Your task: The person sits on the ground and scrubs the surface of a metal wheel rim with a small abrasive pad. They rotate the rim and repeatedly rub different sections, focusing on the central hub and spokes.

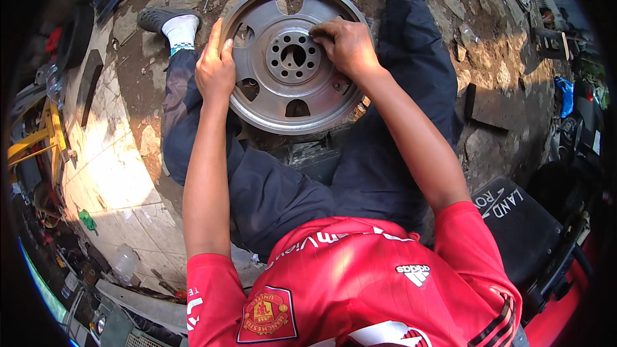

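A bare grey steel wheel rim (267, 99) stands tilted between my knees, its face turned up toward me. It has a round hub plate with a ring of bolt holes about a larger centre hole, and oval openings farther out. My left hand (215, 71) steadies its left edge, fingers along the outside and thumb near the front lip. Over the upper right of the hub plate is my right hand (347, 44), its fingers bent and pressed together, the tips dark with dirt. Whatever those fingers may hold is too small or hidden to make out.
Uneven stone paving (443, 0) lies beyond my feet. A yellow metal frame (54, 132) and a dark tyre (76, 37) are at the left. Two dark blocks, one a flat slab (491, 108), rest on the ground. A black mud flap (517, 225) is at the right.
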